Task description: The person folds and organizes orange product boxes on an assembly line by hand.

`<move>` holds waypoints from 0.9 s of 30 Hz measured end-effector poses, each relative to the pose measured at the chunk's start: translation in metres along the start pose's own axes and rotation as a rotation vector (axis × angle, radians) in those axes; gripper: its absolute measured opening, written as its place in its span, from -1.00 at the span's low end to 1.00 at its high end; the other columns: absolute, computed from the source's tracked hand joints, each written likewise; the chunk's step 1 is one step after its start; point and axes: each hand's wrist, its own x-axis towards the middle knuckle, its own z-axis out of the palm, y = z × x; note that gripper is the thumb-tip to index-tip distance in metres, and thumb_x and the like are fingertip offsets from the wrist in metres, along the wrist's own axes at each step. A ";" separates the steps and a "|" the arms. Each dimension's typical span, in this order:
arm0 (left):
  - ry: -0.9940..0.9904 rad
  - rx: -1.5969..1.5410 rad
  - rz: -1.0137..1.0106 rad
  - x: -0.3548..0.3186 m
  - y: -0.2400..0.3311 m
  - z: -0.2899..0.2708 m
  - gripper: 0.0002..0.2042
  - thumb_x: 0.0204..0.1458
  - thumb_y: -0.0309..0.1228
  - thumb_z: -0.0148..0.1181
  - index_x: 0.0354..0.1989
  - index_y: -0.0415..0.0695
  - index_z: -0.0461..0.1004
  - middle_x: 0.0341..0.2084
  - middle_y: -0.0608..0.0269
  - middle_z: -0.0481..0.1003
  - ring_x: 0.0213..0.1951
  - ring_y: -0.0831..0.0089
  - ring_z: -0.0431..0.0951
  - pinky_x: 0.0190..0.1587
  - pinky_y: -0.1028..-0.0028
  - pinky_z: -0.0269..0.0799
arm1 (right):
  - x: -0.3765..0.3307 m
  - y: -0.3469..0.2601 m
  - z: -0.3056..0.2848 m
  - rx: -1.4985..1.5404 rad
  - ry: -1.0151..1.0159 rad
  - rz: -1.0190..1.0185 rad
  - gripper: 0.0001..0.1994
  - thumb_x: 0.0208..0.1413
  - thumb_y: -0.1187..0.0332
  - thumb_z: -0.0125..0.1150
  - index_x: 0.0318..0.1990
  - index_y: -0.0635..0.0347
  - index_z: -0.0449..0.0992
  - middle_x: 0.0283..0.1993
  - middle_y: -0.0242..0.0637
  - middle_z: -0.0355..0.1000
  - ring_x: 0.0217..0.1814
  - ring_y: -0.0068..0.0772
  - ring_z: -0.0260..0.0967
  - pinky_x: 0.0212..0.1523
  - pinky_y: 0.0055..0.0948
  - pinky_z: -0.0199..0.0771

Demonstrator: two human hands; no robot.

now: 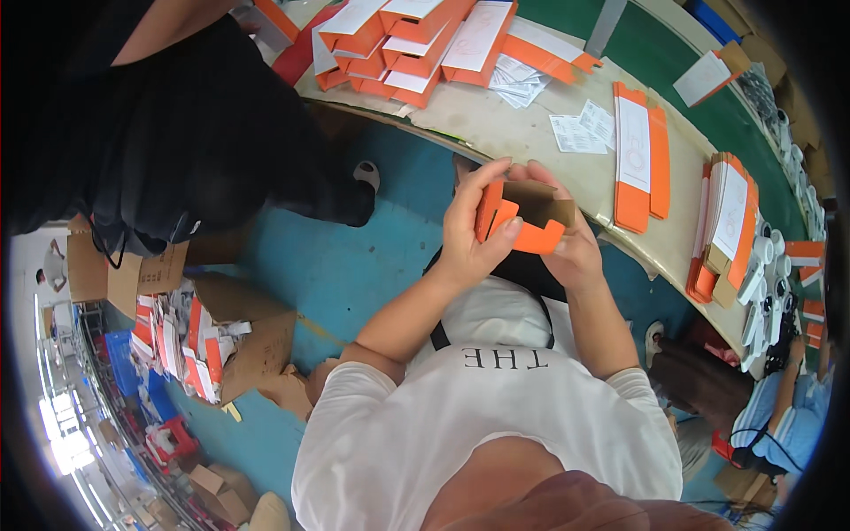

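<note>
Between my two hands is an orange cardboard box (537,237), its open end toward me and its brown inside showing. My left hand (467,232) grips the left side, with the thumb at an orange flap by the opening. My right hand (575,252) wraps the right side, thumb along the front edge. The box is held above my lap, just off the table edge. Beyond it on the table (496,128) lie printed paper slips (580,133). Flat orange and white cartons (632,164) lie to the right of the slips.
Folded orange and white boxes (412,49) are stacked at the table's far left. More flat cartons (730,217) stand right, beside white devices (757,270) on a green belt (651,49). A person in black (177,133) stands left, near a carton of scraps (257,345). Another person (770,416) sits right.
</note>
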 end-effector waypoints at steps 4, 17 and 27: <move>0.181 -0.053 0.130 -0.005 0.000 0.015 -0.47 0.02 -0.42 -0.03 0.17 -0.24 -0.02 -0.10 -0.07 0.32 -0.09 0.32 0.36 0.02 0.36 0.24 | 0.005 0.008 0.011 -0.056 0.144 -0.131 -0.15 -0.15 0.10 0.09 0.29 0.29 -0.10 0.34 -0.06 -0.10 0.39 -0.24 -0.15 0.31 -0.26 -0.14; 0.229 0.261 0.476 -0.005 -0.022 0.004 -0.68 0.08 -0.15 0.04 -0.38 -0.22 0.40 -0.10 -0.22 0.33 -0.15 0.09 0.45 -0.15 0.31 0.43 | 0.016 0.014 0.022 -0.344 0.158 -0.249 -0.48 0.18 0.25 -0.28 0.24 0.38 0.05 0.30 -0.08 0.01 0.39 -0.28 -0.17 0.33 -0.34 -0.24; 0.323 0.139 0.433 0.000 -0.020 0.013 -0.79 -0.06 -0.42 0.23 -0.31 -0.21 0.37 -0.16 -0.01 0.34 -0.18 0.20 0.40 -0.16 0.35 0.37 | 0.023 0.023 -0.014 -0.255 0.020 -0.217 -0.79 -0.06 0.63 -0.15 -0.39 0.25 0.46 0.01 -0.21 0.28 0.11 -0.39 0.19 0.12 -0.45 0.15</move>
